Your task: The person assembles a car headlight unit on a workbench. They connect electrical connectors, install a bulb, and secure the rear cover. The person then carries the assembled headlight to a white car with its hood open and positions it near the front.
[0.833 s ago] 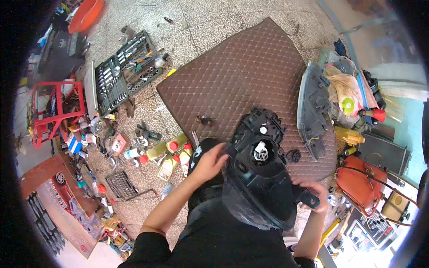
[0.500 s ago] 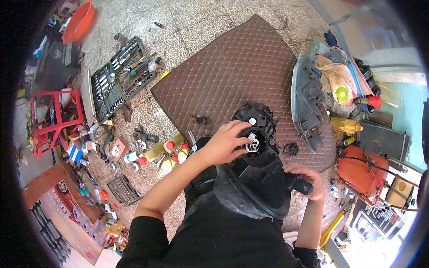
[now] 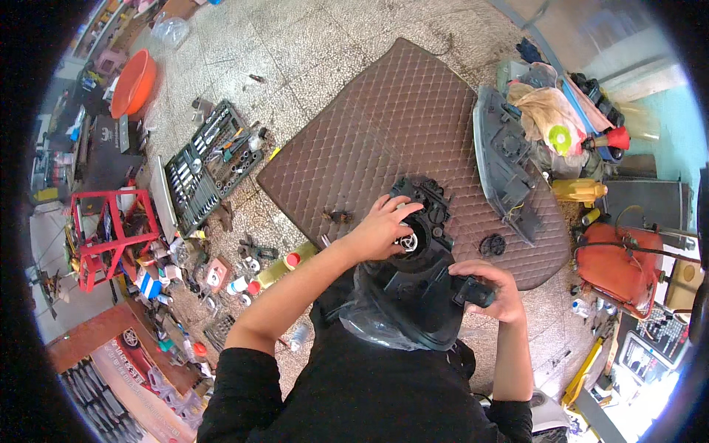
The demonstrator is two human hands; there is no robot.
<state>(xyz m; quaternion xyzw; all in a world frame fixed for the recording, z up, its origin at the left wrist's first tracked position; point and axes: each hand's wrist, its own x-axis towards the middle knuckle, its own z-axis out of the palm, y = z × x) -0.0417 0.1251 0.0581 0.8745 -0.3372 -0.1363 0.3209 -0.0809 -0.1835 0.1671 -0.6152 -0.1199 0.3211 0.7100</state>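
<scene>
A black car headlight housing (image 3: 421, 299) lies across my lap, its back side up, with clear plastic film (image 3: 380, 331) round its lower edge. Over its round rear opening reaches my left hand (image 3: 373, 230), fingers spread and curved. Some fingertips dip into the opening beside a silvery ring-shaped part (image 3: 408, 241); whether they touch it I cannot tell. My right hand (image 3: 501, 289) is closed round a black block-like bracket (image 3: 473, 291) on the housing's right side.
The housing's far end rests over a brown quilted mat (image 3: 369, 133). On the mat are a second headlight (image 3: 506, 162), a black ring-shaped part (image 3: 492, 244) and a small dark connector (image 3: 337, 216). Left are a socket set (image 3: 210, 166), bottles and a red frame (image 3: 114, 236); right, an orange-red container (image 3: 619, 262).
The whole view has shifted slightly. My left fingers have spread further apart over the opening, one now stretched across its far rim. My right hand keeps its hold on the bracket.
</scene>
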